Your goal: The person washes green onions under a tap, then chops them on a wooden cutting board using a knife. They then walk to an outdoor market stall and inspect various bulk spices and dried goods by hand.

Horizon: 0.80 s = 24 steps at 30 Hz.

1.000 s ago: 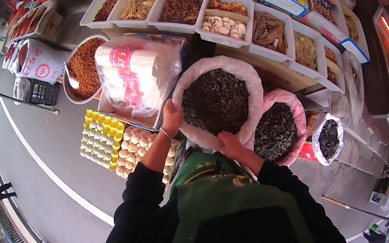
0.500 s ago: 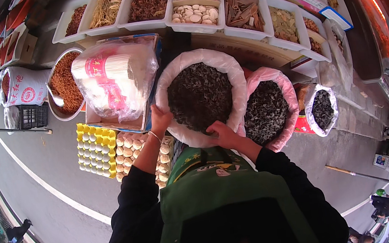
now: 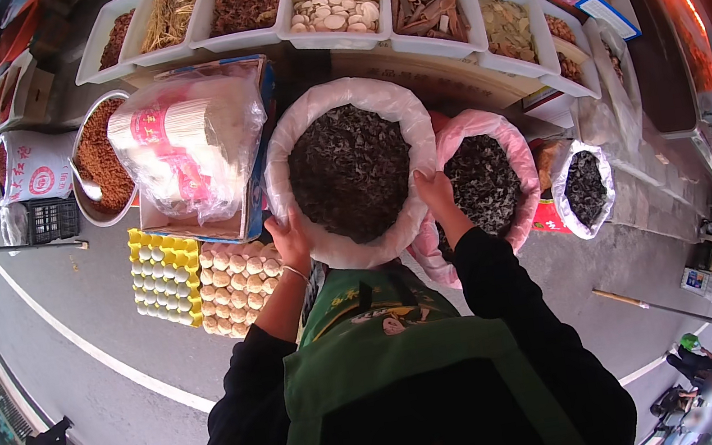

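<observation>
A round, white sack (image 3: 278, 156) with a rolled-down rim stands in front of me, filled with dark, dried, curled pieces that look like wood ear mushrooms (image 3: 351, 173). My left hand (image 3: 291, 243) grips its lower left rim, fingers bent against the plastic. On the opposite side my right hand (image 3: 437, 195) holds the right rim, thumb toward the inside. Just right of it a pink sack (image 3: 522, 158) holds similar dark pieces, partly covered by my right hand and forearm. Parts of the fingers are hidden by the rim.
Egg trays (image 3: 166, 281) and a box of wrapped noodles (image 3: 190, 145) lie left. A bowl of reddish-brown bits (image 3: 103, 153) stands beyond them. White bins (image 3: 426, 8) of dried goods line the back. A smaller white sack (image 3: 609, 178) stands right; a pole (image 3: 621, 298) lies lower right.
My right hand has moved from the near rim to the right side of the white sack. My left hand stays at the left rim. The whole view has shifted slightly.
</observation>
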### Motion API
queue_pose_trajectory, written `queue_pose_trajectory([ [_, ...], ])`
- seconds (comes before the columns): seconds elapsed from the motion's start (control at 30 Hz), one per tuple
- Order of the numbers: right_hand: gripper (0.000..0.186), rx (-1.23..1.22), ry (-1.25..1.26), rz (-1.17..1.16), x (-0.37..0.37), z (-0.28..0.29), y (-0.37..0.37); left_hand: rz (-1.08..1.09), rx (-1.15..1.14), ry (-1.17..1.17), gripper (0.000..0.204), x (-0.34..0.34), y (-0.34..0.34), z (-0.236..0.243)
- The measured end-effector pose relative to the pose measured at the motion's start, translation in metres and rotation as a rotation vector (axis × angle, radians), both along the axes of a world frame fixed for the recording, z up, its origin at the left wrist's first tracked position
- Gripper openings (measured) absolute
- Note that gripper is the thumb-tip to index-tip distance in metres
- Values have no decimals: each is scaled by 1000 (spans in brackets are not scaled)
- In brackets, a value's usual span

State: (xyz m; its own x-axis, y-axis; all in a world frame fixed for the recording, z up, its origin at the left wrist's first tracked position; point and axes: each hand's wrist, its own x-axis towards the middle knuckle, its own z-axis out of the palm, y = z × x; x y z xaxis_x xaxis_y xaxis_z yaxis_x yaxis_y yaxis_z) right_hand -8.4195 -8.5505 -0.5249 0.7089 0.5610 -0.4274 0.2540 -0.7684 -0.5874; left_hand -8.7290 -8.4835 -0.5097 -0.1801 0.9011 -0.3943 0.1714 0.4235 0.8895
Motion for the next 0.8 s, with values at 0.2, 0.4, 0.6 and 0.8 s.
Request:
queue_pose_trajectory([
  [0.2,25,402,626,-259,48,27,-22,91,-213,-711,34,-6,6,22],
  [0.4,35,157,37,164,65,14,-7,33,-10,13,40,-7,4,-3],
  [0.6,58,571,-290,511,-11,85,39,-551,526,305,65,45,30,68],
  [0.8,66,199,128,99,-8,-22,74,-356,327,590,75,81,75,-5],
])
